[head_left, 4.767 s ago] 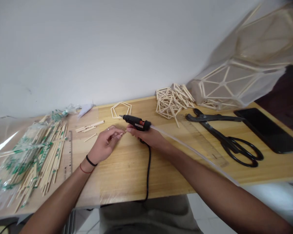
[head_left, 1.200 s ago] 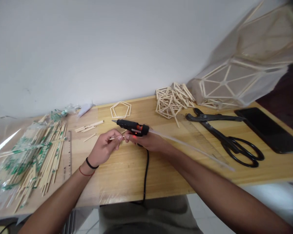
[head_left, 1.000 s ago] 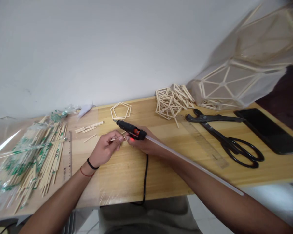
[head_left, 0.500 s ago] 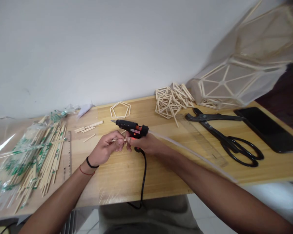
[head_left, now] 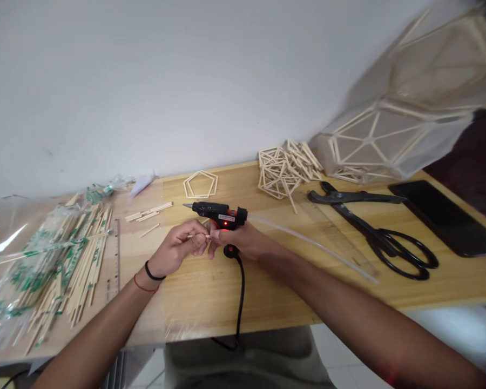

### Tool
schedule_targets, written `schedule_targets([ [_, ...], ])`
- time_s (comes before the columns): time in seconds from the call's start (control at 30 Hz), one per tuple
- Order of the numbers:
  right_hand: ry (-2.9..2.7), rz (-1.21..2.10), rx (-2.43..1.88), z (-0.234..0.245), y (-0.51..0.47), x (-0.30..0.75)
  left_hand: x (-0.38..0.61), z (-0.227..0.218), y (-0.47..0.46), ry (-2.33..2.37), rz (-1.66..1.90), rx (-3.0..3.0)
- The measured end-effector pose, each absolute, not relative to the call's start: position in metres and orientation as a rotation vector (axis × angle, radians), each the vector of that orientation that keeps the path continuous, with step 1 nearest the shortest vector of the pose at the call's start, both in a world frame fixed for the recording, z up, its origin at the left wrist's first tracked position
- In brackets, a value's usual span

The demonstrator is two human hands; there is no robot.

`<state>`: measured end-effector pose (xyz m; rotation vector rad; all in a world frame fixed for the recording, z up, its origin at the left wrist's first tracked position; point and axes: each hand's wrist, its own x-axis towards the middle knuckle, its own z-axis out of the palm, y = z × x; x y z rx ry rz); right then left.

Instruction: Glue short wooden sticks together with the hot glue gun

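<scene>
Head view, centre of the frame: the left hand [head_left: 179, 247] pinches a short, thin, pale wooden stick [head_left: 208, 236] between closed fingertips, while the right hand [head_left: 243, 239] curls around a black plastic glue gun [head_left: 211, 209] with a glowing red light [head_left: 225, 222], its thumb at the stick's right end. The grey nozzle [head_left: 187, 205] sits near the left knuckles, so a tilt could burn them; a slack pinch could let the stick twist, and a snagged black cable [head_left: 242, 292] could jerk the gun.
</scene>
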<state>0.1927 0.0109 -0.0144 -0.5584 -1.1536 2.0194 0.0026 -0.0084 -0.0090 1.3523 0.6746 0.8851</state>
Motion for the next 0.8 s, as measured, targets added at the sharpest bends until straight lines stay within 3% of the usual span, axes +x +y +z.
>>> schedule_targets([
  [0.37,-1.234,1.895,-0.571,-0.012,0.016,0.196,0.002,0.000,-0.006,0.817,0.945,1.462],
  [0.63,-1.453,1.572,-0.975,-0.011,0.014,0.200,0.005,0.004,-0.009,1.046,0.905,1.571],
  [0.8,-1.483,1.573,-0.974,-0.010,0.015,0.202,0.003,0.005,-0.010,1.040,0.871,1.561],
])
